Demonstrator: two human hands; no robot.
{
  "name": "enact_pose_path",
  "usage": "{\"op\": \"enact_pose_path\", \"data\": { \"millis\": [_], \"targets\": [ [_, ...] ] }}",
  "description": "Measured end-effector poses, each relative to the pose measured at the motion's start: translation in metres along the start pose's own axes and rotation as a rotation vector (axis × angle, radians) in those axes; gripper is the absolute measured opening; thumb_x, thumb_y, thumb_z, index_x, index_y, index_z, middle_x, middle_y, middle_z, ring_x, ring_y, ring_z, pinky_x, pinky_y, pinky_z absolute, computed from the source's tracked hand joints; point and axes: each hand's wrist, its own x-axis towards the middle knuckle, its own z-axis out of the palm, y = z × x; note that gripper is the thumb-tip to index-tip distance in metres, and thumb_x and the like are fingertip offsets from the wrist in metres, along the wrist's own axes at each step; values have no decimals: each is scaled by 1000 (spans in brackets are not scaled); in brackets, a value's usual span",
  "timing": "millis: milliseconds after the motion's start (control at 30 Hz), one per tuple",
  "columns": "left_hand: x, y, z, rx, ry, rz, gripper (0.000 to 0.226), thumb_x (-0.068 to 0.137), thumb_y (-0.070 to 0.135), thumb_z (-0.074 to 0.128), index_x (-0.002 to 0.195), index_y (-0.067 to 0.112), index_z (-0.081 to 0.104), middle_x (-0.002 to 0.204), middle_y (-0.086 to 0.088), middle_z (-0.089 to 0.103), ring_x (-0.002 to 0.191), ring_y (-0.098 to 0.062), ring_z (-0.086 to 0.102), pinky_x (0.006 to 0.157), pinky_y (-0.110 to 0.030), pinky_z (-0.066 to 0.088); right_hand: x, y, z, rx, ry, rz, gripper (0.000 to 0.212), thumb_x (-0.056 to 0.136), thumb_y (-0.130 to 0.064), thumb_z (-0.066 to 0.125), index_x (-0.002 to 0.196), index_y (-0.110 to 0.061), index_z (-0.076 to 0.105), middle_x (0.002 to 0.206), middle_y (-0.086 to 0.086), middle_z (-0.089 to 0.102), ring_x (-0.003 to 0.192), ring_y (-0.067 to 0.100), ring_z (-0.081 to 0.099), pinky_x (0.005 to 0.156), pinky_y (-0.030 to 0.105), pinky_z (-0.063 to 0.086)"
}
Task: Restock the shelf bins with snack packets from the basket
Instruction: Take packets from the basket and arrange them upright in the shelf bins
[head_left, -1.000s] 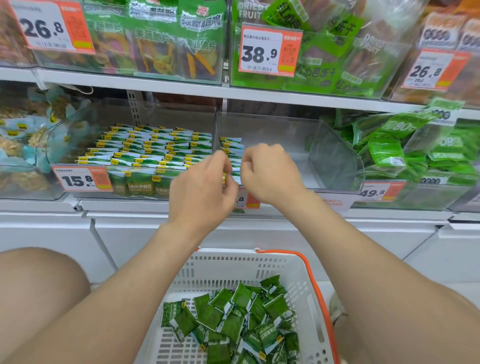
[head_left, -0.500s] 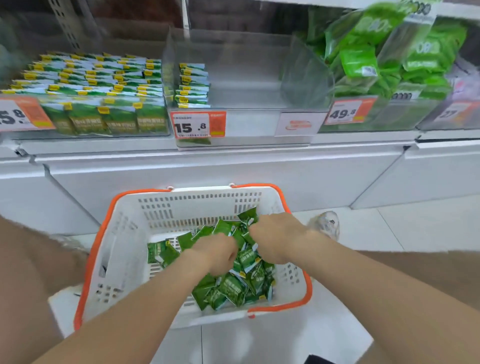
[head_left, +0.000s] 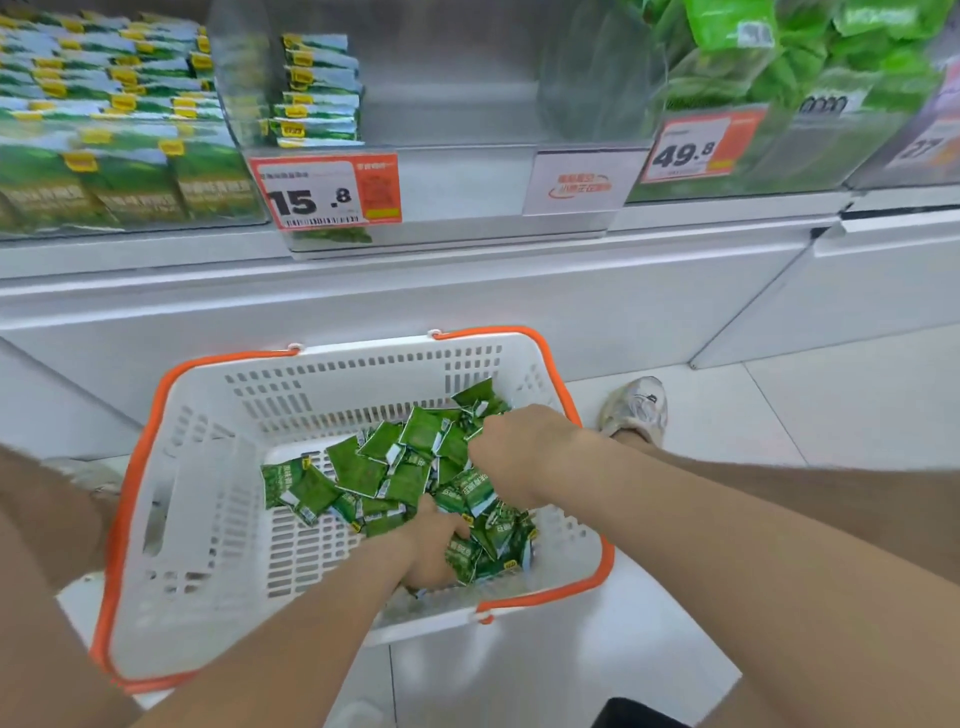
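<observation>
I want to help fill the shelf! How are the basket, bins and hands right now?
basket: on the floor, part full
packets: loose heap in basket
middle bin: mostly bare, one row at left
left bin: full
left hand: in the heap, grip hidden
right hand: in the heap, grip hidden

Your left hand (head_left: 434, 548) has its fingers sunk in the snack packets (head_left: 358, 467), and your right hand (head_left: 514, 452) covers its own fingertips, so neither grip shows. At 2 o'clock a price tag (head_left: 930, 148) is blurred and cut by the edge.
</observation>
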Motion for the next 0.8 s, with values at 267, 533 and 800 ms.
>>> {"op": "enact_pose_path", "data": {
  "millis": [267, 533, 800],
  "targets": [
    [8, 2, -2, -286, 172, 31, 24, 86, 15, 81, 108, 21, 77, 132, 3, 65, 120, -16, 62, 101, -30, 50, -2, -1, -10, 9, -10, 7, 16, 97, -8, 54, 94, -17, 42, 81, 1, 37, 61, 17, 42, 58, 34, 44],
    [-56, 14, -83, -504, 393, 252, 50, 76, 13, 91, 115, 34, 68, 121, 14, 65, 75, -6, 66, 71, -23, 57, -21, 9, -44, 162, -6, 89, 7, 98, -5, 55, 101, -11, 54, 82, 1, 43, 67, 16, 49, 53, 29, 40],
    [-145, 54, -165, -686, 793, 449, 57, 68, 3, 95, 106, 36, 70, 117, 14, 66, 72, -19, 70, 62, -29, 58, -37, 42, -113, 990, 65, 336, 51, 95, -18, 72, 137, -3, 47, 124, 19, 61, 91, 34, 76, 85, 51, 62]
  ]
}}
